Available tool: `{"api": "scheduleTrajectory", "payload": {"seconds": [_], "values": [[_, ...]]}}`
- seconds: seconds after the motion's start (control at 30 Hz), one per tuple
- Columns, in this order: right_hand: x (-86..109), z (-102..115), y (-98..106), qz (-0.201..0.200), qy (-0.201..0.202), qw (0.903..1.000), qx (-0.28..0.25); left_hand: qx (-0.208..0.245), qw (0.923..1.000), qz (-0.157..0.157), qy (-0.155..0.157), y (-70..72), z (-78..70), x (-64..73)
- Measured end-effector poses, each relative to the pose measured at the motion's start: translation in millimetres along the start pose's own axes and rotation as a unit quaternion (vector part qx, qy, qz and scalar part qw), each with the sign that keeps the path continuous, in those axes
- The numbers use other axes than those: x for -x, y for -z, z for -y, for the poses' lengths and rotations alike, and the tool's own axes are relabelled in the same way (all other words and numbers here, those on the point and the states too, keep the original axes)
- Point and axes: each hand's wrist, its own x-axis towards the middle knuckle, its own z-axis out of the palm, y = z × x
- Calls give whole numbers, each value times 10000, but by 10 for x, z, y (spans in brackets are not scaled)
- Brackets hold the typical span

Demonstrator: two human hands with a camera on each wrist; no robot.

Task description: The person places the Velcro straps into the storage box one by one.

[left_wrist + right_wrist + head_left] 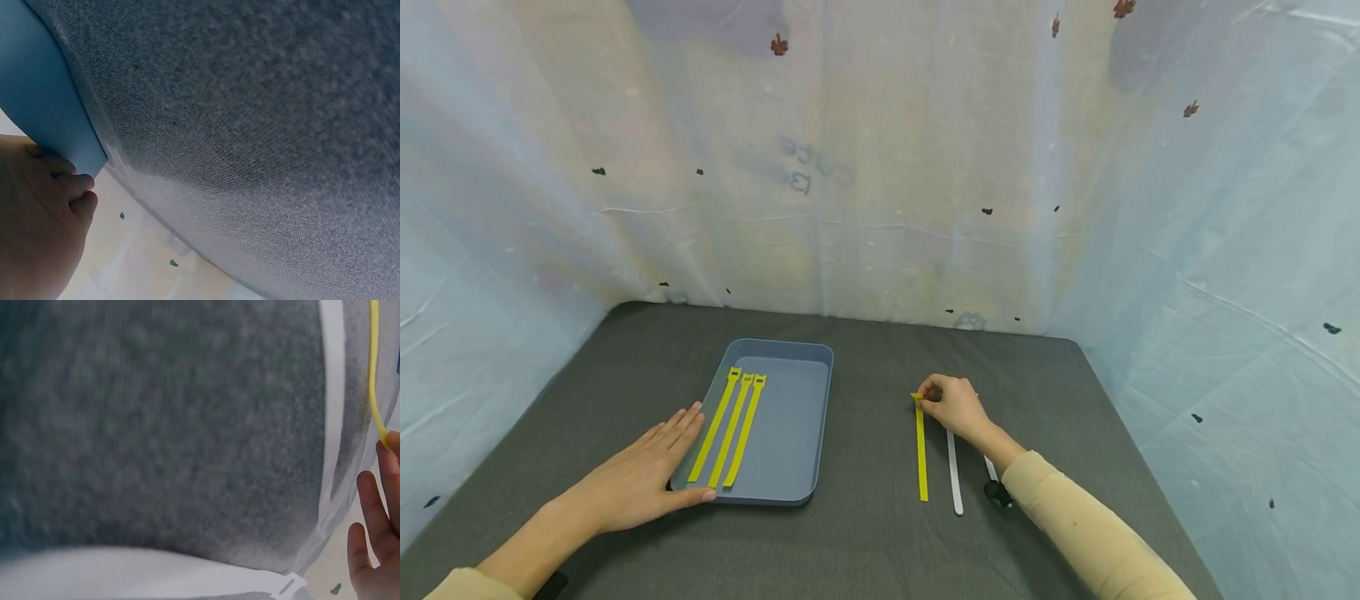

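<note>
My right hand [957,407] pinches the slotted upper end of a yellow hook-and-loop cable tie [922,458] between thumb and index finger. The tie's strip runs toward the front of the table; in the right wrist view the yellow tie [373,362] bends near the fingertips. My left hand [647,471] rests against the near left corner of a blue-grey tray [793,425], fingers extended along its side and thumb at the front rim. Three yellow cable ties [721,437] lie side by side in the tray's left half, slotted heads away from me.
A white cable tie [955,475] lies right of the held yellow one. Another white tie [990,468] is partly hidden under the right forearm, near a dark wrist device [997,493]. Dark grey cloth [865,533] covers the table; pale plastic sheeting [880,167] hangs behind it.
</note>
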Motion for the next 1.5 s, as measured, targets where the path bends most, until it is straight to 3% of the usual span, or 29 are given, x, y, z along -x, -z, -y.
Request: {"api": "scheduleTrajectory", "payload": {"seconds": [0.53,0.9,1.5], "values": [[135,117,-18,-316,-134,9933,-1100,4,10000,-28,-12,6,-14,10],[178,240,-42,-274,-529,9782,-1988,36,10000,3,6,1,-9,4],[188,452,43,-248,-751,9572,-2783,-21,10000,-5,17,-7,-7,-1]]}}
